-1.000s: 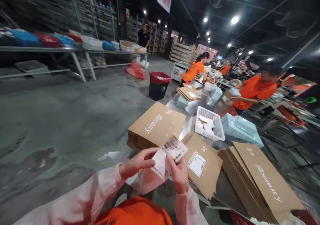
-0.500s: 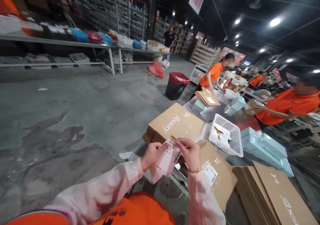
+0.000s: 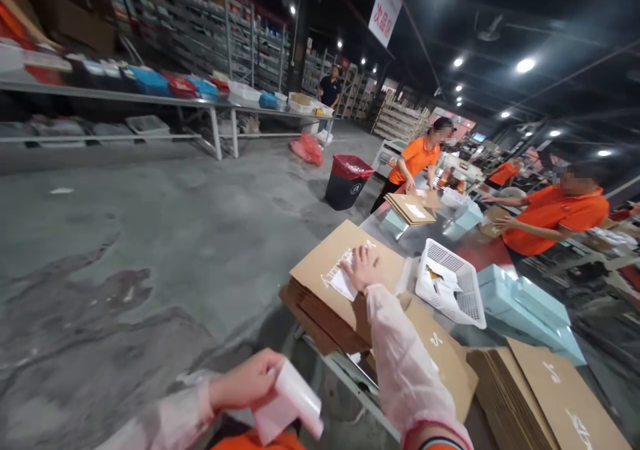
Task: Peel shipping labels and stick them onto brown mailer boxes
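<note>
My right hand [image 3: 364, 269] lies flat, fingers spread, pressing a white label [image 3: 343, 281] onto the top sheet of a stack of flat brown cardboard boxes [image 3: 334, 291] at the table's near corner. My left hand [image 3: 246, 383] is low beside my body, closed on a curled strip of pinkish-white backing paper [image 3: 290, 407]. Both arms wear thin translucent pink sleeves.
A white slotted basket [image 3: 449, 282] with papers sits right of the stack, pale blue boxes [image 3: 525, 302] behind it. More flat cartons [image 3: 550, 387] lie at the right. Two people in orange work further along the table. A black bin with a red liner [image 3: 347, 181] stands on the concrete floor.
The two hands parted: my right hand carried the label forward and laid it on the cardboard stack, while my left hand dropped back with the backing paper.
</note>
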